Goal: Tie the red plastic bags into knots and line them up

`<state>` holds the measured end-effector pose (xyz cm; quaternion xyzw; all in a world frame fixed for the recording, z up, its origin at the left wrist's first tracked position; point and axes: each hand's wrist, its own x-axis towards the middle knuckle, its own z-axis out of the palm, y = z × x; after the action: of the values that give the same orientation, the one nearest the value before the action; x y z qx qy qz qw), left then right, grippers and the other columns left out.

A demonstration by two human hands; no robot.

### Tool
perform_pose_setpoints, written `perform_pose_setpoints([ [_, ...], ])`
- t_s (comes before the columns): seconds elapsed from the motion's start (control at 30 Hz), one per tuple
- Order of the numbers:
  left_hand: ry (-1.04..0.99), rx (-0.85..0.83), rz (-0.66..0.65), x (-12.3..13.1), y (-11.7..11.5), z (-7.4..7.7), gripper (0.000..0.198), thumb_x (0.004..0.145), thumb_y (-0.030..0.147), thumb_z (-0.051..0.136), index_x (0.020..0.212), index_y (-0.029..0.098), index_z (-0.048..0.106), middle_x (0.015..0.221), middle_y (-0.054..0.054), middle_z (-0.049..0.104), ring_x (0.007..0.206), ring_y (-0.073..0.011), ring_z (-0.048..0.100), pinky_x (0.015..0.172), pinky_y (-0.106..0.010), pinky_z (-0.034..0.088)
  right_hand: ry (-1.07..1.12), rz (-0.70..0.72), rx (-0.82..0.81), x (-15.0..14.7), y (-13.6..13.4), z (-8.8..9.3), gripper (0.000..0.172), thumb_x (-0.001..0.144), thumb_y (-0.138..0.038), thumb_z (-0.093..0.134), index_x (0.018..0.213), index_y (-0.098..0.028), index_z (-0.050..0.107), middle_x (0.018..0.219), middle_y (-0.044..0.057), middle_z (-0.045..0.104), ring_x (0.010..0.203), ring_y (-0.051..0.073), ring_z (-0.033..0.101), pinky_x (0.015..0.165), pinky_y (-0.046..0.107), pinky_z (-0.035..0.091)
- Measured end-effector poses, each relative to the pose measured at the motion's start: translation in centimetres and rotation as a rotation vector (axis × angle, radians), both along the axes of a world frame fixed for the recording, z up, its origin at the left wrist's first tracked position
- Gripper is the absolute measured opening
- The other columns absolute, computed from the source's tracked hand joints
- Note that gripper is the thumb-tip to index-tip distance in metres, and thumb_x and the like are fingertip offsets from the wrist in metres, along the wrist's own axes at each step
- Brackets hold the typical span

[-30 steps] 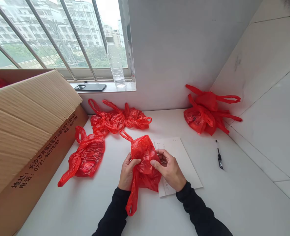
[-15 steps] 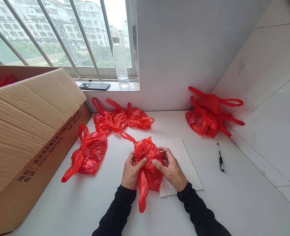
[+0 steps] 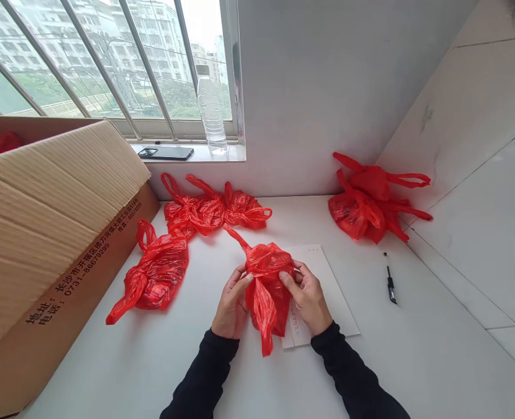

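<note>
A knotted red plastic bag is held between both hands over the white table. My left hand grips its left side, thumb near the knot. On its right side my right hand is closed with the thumb pressed on the front. One bag handle points up and left, the other hangs toward me. What the bag contains is hidden. Partly beneath the bag and my right hand lies a white paper pad with handwriting.
A cardboard box stands at the left with red plastic inside. One red bag lies beside it, and several more sit by the wall. Red bags fill the back right corner, near a pen. A bottle and phone rest on the sill.
The held bag has turned a little, so its lower handle has swung right and its upper handle now points more upward. Both hands still grip it, with the left thumb moved left.
</note>
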<state>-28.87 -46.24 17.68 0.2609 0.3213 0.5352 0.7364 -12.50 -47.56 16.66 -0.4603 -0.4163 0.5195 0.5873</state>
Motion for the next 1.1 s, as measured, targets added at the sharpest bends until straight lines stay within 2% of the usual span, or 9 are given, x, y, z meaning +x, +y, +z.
perform_pose_setpoints([
  [0.2,-0.09,-0.025,-0.023,0.0,-0.1,0.2,0.048,0.079,0.019,0.068,0.126,0.02,0.06,0.105,-0.005,0.073,0.064,-0.0117,0.066,0.057,-0.022,0.053,-0.057,-0.087,-0.039,0.1,0.0,-0.1,0.053,0.087,-0.047,0.069,0.131,-0.023,0.051,0.109,0.01,0.073,0.098,0.026,0.07,0.091,0.043,0.056],
  [0.33,-0.052,-0.01,0.048,0.1,0.1,-0.1,0.053,0.075,0.015,0.073,0.125,0.02,0.061,0.111,-0.007,0.072,0.081,-0.0166,0.071,0.067,-0.024,0.056,-0.207,-0.181,0.026,0.1,-0.3,-0.2,0.052,0.082,-0.041,0.074,0.127,-0.027,0.053,0.133,0.011,0.059,0.122,0.027,0.059,0.104,0.046,0.049],
  [0.43,-0.037,0.001,0.095,0.0,0.3,-0.3,0.056,0.072,0.016,0.078,0.126,0.02,0.06,0.116,-0.008,0.07,0.099,-0.0225,0.07,0.077,-0.028,0.058,-0.339,-0.058,0.157,0.0,-0.7,0.4,0.043,0.082,-0.039,0.073,0.123,-0.029,0.061,0.143,0.009,0.052,0.136,0.029,0.047,0.114,0.049,0.039],
  [0.53,-0.004,0.056,0.124,0.0,0.0,0.1,0.059,0.077,0.021,0.077,0.132,0.024,0.057,0.125,-0.009,0.066,0.114,-0.0261,0.065,0.088,-0.033,0.058,-0.414,0.136,0.268,-0.4,-1.2,1.2,0.062,0.078,-0.037,0.078,0.135,-0.03,0.057,0.15,0.008,0.046,0.143,0.031,0.039,0.118,0.05,0.033],
  [0.6,0.018,0.129,0.12,0.2,-0.3,0.5,0.06,0.08,0.022,0.076,0.136,0.028,0.054,0.134,-0.009,0.062,0.123,-0.0275,0.06,0.096,-0.036,0.055,-0.426,0.212,0.297,-1.0,-1.4,1.5,0.078,0.073,-0.034,0.083,0.143,-0.03,0.049,0.15,0.009,0.047,0.141,0.032,0.041,0.116,0.049,0.036],
  [0.67,0.025,0.213,0.08,0.5,-0.6,0.7,0.061,0.081,0.022,0.076,0.137,0.029,0.054,0.14,-0.009,0.058,0.13,-0.029,0.055,0.104,-0.04,0.051,-0.428,0.186,0.295,-1.3,-1.6,1.7,0.07,0.076,-0.031,0.08,0.14,-0.027,0.052,0.14,0.008,0.057,0.132,0.031,0.051,0.112,0.047,0.041],
  [0.8,0.025,0.269,-0.006,0.7,-0.7,0.2,0.05,0.081,0.021,0.076,0.129,0.023,0.062,0.139,-0.012,0.061,0.135,-0.03,0.05,0.115,-0.044,0.041,-0.248,0.021,0.19,-0.8,-1.1,1.4,0.028,0.094,-0.032,0.059,0.119,-0.023,0.065,0.117,0.006,0.071,0.108,0.025,0.066,0.099,0.04,0.05],
  [0.97,0.016,0.182,0.043,0.5,-0.2,-0.5,0.045,0.08,0.02,0.077,0.123,0.022,0.066,0.127,-0.011,0.068,0.126,-0.0292,0.059,0.115,-0.048,0.04,0.205,-0.149,-0.015,0.6,0.1,0.6,0.023,0.089,-0.039,0.066,0.104,-0.023,0.073,0.106,0.003,0.076,0.1,0.023,0.069,0.089,0.035,0.056],
  [1.1,0.014,0.177,0.033,0.5,-0.4,-0.2,0.044,0.079,0.018,0.076,0.121,0.02,0.066,0.127,-0.012,0.068,0.125,-0.0278,0.06,0.11,-0.043,0.046,0.378,-0.154,-0.12,0.8,0.3,0.4,0.025,0.081,-0.039,0.076,0.102,-0.024,0.074,0.104,0.003,0.077,0.098,0.024,0.071,0.083,0.034,0.059],
])
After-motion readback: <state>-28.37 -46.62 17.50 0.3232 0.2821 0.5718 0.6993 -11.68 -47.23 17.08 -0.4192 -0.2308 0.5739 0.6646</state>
